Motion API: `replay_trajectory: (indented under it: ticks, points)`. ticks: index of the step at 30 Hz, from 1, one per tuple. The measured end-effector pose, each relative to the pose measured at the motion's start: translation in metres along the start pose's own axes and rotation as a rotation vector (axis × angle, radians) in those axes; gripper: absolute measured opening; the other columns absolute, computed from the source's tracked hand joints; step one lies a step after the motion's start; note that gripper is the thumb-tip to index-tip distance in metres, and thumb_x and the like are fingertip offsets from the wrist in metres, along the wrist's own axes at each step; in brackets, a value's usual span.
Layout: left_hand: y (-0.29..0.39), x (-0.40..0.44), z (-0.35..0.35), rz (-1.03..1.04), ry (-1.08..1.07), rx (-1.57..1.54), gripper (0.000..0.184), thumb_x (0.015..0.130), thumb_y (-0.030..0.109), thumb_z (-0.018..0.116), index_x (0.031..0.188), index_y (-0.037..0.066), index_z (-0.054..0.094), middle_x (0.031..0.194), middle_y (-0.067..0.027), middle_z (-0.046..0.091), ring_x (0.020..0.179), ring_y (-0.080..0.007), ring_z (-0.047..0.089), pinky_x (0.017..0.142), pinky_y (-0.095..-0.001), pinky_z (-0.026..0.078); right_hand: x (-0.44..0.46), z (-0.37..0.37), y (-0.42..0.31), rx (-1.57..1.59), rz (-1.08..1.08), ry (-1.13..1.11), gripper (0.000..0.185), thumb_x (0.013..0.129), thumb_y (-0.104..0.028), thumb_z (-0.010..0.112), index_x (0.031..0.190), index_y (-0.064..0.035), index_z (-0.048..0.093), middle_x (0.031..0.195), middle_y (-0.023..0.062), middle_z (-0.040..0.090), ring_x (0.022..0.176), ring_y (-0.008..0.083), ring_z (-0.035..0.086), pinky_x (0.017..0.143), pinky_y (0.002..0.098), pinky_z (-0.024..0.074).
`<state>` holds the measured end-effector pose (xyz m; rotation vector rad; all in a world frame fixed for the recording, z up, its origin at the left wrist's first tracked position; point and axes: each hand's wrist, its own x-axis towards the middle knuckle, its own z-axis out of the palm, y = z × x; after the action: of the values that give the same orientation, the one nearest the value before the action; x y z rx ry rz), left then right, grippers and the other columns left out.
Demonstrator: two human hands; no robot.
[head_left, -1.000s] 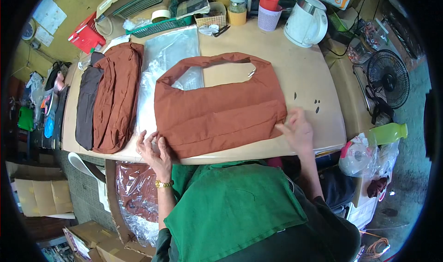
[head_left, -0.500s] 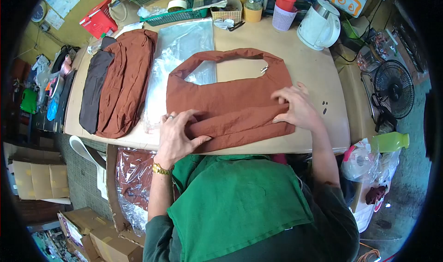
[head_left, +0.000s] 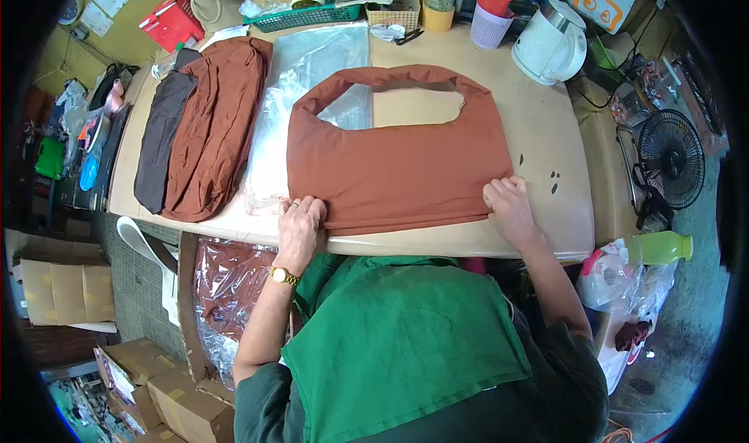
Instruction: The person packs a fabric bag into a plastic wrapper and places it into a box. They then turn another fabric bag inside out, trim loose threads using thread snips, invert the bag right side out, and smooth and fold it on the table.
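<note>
A rust-brown fabric shoulder bag (head_left: 398,162) lies flat on the table, its strap looped toward the back. Along its near edge, folds of cloth run from side to side. My left hand (head_left: 301,228), with a gold watch at the wrist, is closed on the bag's lower left corner. At the lower right corner, the fingers of my right hand (head_left: 509,202) are curled and grip the fabric. Clear plastic bags (head_left: 269,142) lie to the left, partly under the shoulder bag.
More brown and dark grey bags (head_left: 207,131) are piled at the table's left. Along the back stand a green basket (head_left: 304,17), a jar (head_left: 439,6), a purple cup (head_left: 490,28) and a white kettle (head_left: 548,43). A box with plastic-wrapped brown items (head_left: 230,287) sits below the left front edge.
Both hands have moved to the bag's lower corners and closed there. The loose fold along the near side now lies underneath or flat, leaving the front smooth. The metal piece on the strap no longer shows.
</note>
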<state>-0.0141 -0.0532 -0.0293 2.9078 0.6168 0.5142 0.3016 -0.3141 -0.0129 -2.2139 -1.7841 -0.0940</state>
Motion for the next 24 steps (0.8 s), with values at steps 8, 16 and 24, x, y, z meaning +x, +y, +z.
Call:
replay_trajectory:
  ticks: [8, 16, 24]
  points:
    - [0.077, 0.023, -0.077, -0.125, -0.202, -0.061, 0.089, 0.085, 0.033, 0.07, 0.154, 0.01, 0.02, 0.16, -0.0178, 0.012, 0.148, -0.0397, 0.01, 0.116, -0.0605, 0.01, 0.029, -0.047, -0.06, 0.196, 0.216, 0.128, 0.051, 0.081, -0.034, 0.073, 0.121, -0.0059, 0.057, 0.127, 0.0138, 0.056, 0.123, 0.0317, 0.05, 0.113, 0.0554, 0.0227]
    - [0.036, 0.031, 0.018, -0.372, -0.147, 0.045, 0.076, 0.093, 0.045, 0.052, 0.155, 0.012, 0.021, 0.162, -0.0105, 0.013, 0.148, -0.034, 0.014, 0.112, -0.0668, 0.012, 0.046, 0.027, -0.044, -0.098, 0.242, -0.028, 0.072, 0.089, -0.049, 0.059, 0.15, -0.018, 0.035, 0.158, 0.0178, 0.019, 0.146, 0.0399, 0.016, 0.112, 0.0682, 0.0058]
    - [0.043, 0.014, 0.009, -0.385, -0.271, 0.157, 0.075, 0.094, 0.046, 0.05, 0.154, 0.01, 0.022, 0.161, -0.0109, 0.017, 0.149, -0.032, 0.013, 0.113, -0.0666, 0.009, 0.037, 0.018, -0.05, -0.068, 0.261, -0.153, 0.076, 0.087, -0.056, 0.058, 0.15, -0.0183, 0.035, 0.157, 0.0213, 0.019, 0.145, 0.0438, 0.015, 0.111, 0.0684, 0.0077]
